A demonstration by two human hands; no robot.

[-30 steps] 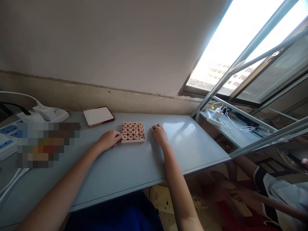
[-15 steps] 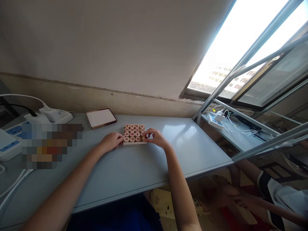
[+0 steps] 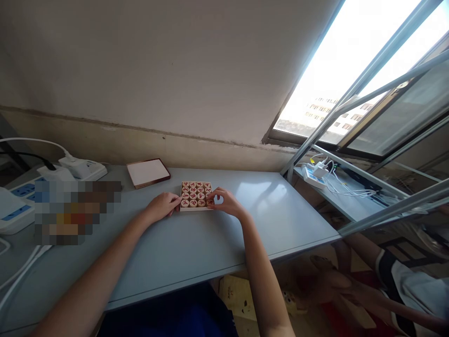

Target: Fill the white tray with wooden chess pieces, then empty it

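A shallow light-coloured box (image 3: 196,208) sits on the grey desk, filled with rows of round Chinese chess pieces (image 3: 193,196) bearing red characters. My left hand (image 3: 162,206) rests on the desk at the box's left side, its fingers closed against that edge. At the front right corner, my right hand (image 3: 226,202) has thumb and forefinger curled together on a corner chess piece (image 3: 209,203), which looks level with its neighbours. The fingertips partly cover that piece.
Behind and left lies a shallow lid (image 3: 148,172) with a pale inside and brown rim. Power strips (image 3: 24,194) with cables crowd the desk's left end, beside a blurred-out patch. A metal bed frame (image 3: 315,133) stands at right. Another person (image 3: 414,285) sits at lower right.
The corner chess piece under my right fingers has gone from tilted to about flat in the box. My left hand has stayed at the box's left edge.
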